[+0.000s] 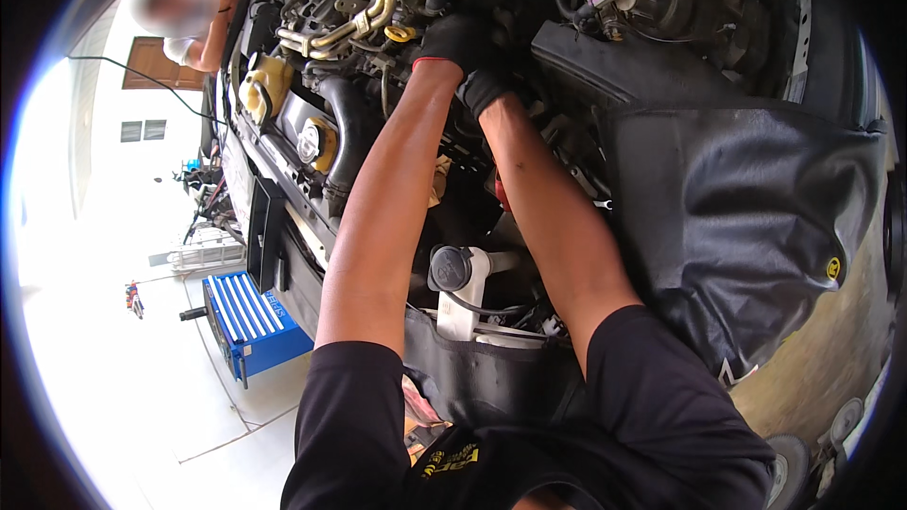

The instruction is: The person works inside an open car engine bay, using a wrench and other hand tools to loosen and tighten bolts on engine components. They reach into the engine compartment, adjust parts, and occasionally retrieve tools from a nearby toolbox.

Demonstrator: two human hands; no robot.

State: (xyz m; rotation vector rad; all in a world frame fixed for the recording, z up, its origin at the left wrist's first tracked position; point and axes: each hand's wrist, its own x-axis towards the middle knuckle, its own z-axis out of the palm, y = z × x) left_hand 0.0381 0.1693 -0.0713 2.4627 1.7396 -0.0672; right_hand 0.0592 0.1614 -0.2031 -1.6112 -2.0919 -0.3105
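The gloved left hand and right hand are at the engine, far middle, right of a yellow ring. I cannot tell how open the fingers are, or what they hold.

Both hands reach into shadow: the finger positions of the left hand and right hand are obscured, and any grip or contact cannot be determined. The engine is cut off by the upper edge. A red item is partly hidden by the right forearm; its type is indeterminate. The head of the co-worker is blurred. A multicoloured object on the floor is too small to identify. The shirt is cut off by the lower edge.
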